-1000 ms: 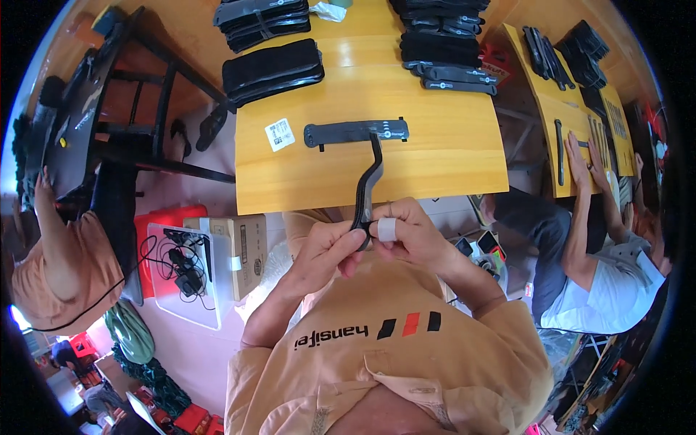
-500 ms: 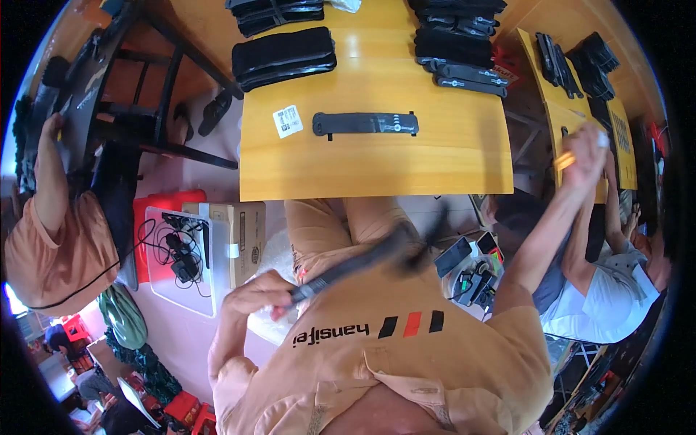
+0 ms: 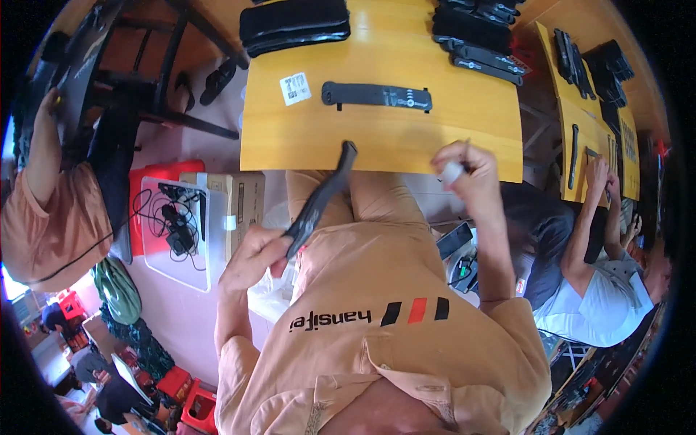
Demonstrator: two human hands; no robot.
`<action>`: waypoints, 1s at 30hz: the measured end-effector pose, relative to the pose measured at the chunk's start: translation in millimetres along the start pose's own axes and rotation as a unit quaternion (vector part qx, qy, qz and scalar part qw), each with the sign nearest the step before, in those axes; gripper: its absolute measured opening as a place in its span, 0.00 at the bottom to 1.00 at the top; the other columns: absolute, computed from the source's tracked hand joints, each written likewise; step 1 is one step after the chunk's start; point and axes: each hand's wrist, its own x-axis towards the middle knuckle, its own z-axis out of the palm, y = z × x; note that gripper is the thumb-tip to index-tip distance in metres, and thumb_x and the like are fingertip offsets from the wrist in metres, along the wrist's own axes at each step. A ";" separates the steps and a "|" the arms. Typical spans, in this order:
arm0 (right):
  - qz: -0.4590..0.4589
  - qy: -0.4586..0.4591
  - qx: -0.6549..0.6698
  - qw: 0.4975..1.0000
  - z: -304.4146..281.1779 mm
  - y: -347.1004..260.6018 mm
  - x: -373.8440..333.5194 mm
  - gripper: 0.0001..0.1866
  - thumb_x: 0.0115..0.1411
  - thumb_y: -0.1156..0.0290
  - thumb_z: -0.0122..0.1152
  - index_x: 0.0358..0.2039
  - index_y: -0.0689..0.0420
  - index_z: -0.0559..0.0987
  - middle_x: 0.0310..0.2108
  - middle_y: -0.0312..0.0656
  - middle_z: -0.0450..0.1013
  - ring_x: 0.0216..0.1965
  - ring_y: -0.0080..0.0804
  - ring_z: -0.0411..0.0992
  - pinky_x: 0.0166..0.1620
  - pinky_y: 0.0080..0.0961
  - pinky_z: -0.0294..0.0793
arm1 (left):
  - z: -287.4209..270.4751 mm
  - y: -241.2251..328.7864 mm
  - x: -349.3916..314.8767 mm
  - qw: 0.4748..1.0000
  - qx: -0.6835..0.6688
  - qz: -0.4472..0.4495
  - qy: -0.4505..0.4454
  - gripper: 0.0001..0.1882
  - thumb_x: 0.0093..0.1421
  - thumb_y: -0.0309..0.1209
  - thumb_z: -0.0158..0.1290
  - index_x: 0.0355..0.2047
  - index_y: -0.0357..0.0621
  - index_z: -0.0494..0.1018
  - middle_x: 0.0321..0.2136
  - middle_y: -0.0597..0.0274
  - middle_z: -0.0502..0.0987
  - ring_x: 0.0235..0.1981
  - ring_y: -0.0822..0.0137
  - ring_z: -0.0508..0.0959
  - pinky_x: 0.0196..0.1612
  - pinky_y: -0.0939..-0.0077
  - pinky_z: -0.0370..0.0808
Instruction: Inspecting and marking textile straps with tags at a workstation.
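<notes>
Left hand (image 3: 250,257): grips black strap (image 3: 319,199), now swung back up toward the surface (image 3: 384,141).
Right hand (image 3: 464,170): back from far right, pinching white roll (image 3: 451,172).

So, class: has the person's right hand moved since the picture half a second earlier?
Yes. The right hand has come back from the neighbouring yellow table to the near edge of the person's own table.

Yellow wooden counter (image 3: 391,145) in front of person. Flat black strap (image 3: 377,96) lies along its middle, white square label (image 3: 295,88) just left of it. Stacked black pouches (image 3: 293,25) at far left edge, more black straps (image 3: 478,40) piled far right.
</notes>
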 end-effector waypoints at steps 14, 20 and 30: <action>-0.285 -0.161 -0.214 0.920 95.6 -25.0 -17.2 0.11 0.46 0.67 0.60 0.25 0.58 0.69 0.23 0.44 0.66 0.23 0.38 0.68 0.21 0.28 0.65 | 40.6 33.5 32.3 0.991 -0.028 0.034 0.124 0.14 0.60 0.29 0.42 0.20 0.35 0.69 0.08 0.70 0.64 0.12 0.81 0.63 0.15 0.85 0.59; 0.089 -0.201 0.111 0.969 71.7 -17.7 -19.0 0.08 0.52 0.65 0.54 0.24 0.56 0.71 0.11 0.33 0.59 0.13 0.23 0.62 0.14 0.19 0.56 | 32.7 29.6 28.7 0.998 -0.046 0.039 0.017 0.16 0.59 0.29 0.42 0.15 0.39 0.66 0.08 0.69 0.64 0.11 0.80 0.64 0.15 0.84 0.58; -0.046 0.008 0.657 0.752 -48.8 -25.9 8.9 0.12 0.62 0.63 0.40 0.39 0.57 0.68 0.11 0.25 0.54 0.07 0.12 0.53 0.10 0.10 0.53 | 15.9 9.4 28.8 0.977 -0.107 0.092 -0.158 0.18 0.59 0.32 0.41 0.13 0.40 0.64 0.08 0.68 0.65 0.11 0.76 0.65 0.16 0.82 0.61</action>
